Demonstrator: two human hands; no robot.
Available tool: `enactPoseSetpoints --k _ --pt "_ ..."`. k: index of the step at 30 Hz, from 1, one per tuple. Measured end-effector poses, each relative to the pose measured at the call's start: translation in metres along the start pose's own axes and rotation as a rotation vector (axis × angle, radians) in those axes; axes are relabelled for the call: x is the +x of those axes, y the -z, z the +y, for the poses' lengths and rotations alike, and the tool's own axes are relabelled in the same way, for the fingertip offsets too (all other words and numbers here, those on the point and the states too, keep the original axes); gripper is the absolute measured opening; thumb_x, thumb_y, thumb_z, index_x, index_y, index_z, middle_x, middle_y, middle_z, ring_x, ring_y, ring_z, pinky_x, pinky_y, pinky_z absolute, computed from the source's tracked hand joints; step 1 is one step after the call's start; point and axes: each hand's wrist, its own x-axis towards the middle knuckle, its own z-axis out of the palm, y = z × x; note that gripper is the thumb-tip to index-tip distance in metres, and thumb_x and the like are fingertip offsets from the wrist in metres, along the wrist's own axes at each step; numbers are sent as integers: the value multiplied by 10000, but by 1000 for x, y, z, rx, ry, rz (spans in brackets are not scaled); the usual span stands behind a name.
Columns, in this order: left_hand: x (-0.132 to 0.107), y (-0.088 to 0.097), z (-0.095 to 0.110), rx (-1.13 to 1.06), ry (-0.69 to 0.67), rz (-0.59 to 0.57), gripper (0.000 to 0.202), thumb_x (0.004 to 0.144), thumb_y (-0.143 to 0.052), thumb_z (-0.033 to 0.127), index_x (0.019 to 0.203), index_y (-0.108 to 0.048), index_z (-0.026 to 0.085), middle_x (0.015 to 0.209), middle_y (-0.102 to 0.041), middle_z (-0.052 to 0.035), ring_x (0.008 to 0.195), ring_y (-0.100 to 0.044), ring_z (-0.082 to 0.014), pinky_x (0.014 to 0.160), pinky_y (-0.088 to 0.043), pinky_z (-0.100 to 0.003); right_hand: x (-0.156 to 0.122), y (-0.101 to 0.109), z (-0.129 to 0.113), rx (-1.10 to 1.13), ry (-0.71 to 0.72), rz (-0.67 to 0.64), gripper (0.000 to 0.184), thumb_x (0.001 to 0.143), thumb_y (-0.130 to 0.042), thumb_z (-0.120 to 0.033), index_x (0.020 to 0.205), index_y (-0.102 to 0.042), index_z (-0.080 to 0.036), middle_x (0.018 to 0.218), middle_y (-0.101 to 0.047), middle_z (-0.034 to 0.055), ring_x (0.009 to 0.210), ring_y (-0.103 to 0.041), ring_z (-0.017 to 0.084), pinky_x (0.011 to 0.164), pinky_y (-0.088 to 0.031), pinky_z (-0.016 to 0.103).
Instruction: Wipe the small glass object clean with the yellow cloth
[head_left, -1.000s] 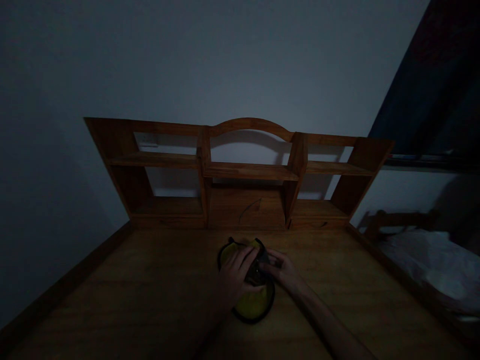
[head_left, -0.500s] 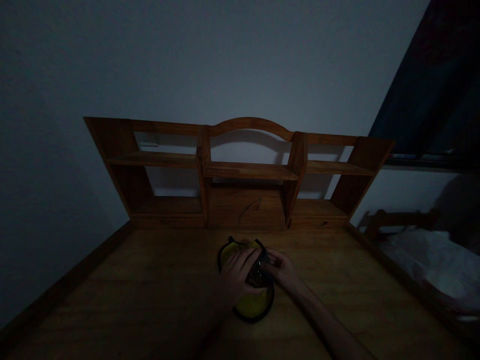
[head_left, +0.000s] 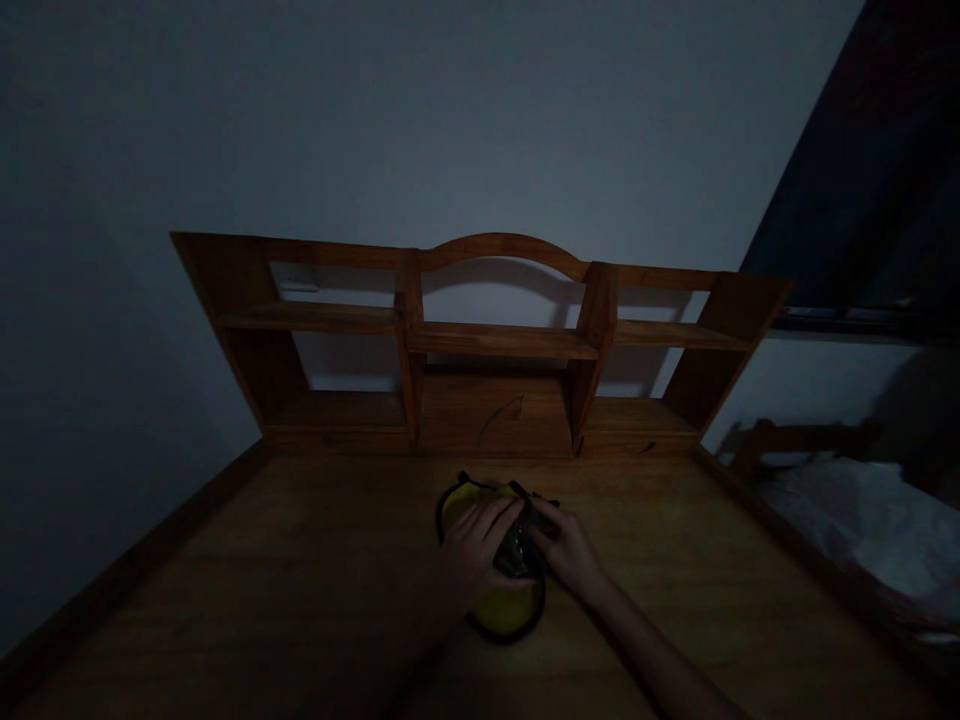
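Note:
A yellow pouch with black edging (head_left: 504, 612) lies opened out on the wooden desk, one rounded flap toward me and another toward the back left. My left hand (head_left: 480, 545) reaches over its middle, fingers and thumb curved round it. Between my hands a dark, glossy, see-through-looking part (head_left: 513, 550) catches the light; its kind is too dark to tell. My right hand (head_left: 566, 545) is at the pouch's upper right side, fingers closed in a pinch on a small dark piece there. The fingertips are partly hidden in shadow.
The wooden desk top (head_left: 315, 580) has raised side edges. Along its back stands a wooden shelf unit (head_left: 495, 340) against the wall. A whitish cloth or plastic heap (head_left: 862, 525) and a wooden rail (head_left: 810, 438) lie beyond the right edge. The room is dim.
My right hand has turned slightly and its fingers have moved a little to the right. A dark piece now shows beyond its fingertips. My left hand has stayed nearly in place.

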Motion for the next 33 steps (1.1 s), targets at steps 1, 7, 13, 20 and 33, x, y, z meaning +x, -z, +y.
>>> enactPoseSetpoints --k 1,7,13,20,33 --pt "0 0 0 5 -5 4 861 643 -666 604 1333 -387 171 1252 -535 -131 1136 -517 -285 978 -410 -417 -1 0 -2 -21 11 5 369 787 -588 -212 1153 -617 -248 1078 -675 33 973 -616 241 887 -467 381" --pt "2 4 2 11 -9 -17 844 662 -644 614 1342 -375 192 1257 -534 -117 1150 -509 -281 980 -409 -412 -2 -1 -4 -3 9 39 357 816 -546 -233 1166 -612 -246 1111 -668 33 1049 -589 260 910 -458 393" --pt "2 4 2 3 -1 -22 847 664 -642 613 1349 -367 198 1256 -534 -123 1141 -516 -287 965 -415 -413 -3 -3 -2 -17 18 49 371 828 -530 -232 1193 -590 -270 1121 -664 25 1035 -597 255 918 -452 393" --pt "1 3 1 31 -3 -38 864 661 -628 634 1352 -362 189 1270 -527 -119 1139 -519 -273 948 -423 -394 -4 -3 -2 -36 18 64 364 826 -531 -240 1183 -598 -268 1130 -660 29 1027 -600 256 930 -448 408" --pt "2 3 4 35 6 9 849 656 -616 653 1334 -395 193 1242 -553 -122 1103 -547 -275 921 -432 -382 -3 -3 -3 -62 32 81 357 809 -542 -244 1157 -618 -263 1102 -675 34 1008 -613 266 921 -457 422"
